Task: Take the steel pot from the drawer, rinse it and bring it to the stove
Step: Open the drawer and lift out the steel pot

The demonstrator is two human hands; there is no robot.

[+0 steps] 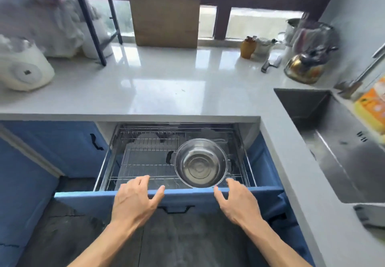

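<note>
Below the bench, drawer already open, pot sitting in its wire rack, untouched. Left hand and right hand spread wide, empty, seemingly reaching. Lifting, rinsing at sink, carrying to stove all remaining.

Both your forearms come up from the bottom edge, bare, angling in toward each other a bit. Your left hand is palm down, fingers loosely spread and slightly curled, thumb stuck out to the right. Your right hand mirrors it, palm down, fingers relaxed and splayed, thumb pointing left. Neither one's gripping anything.
</note>
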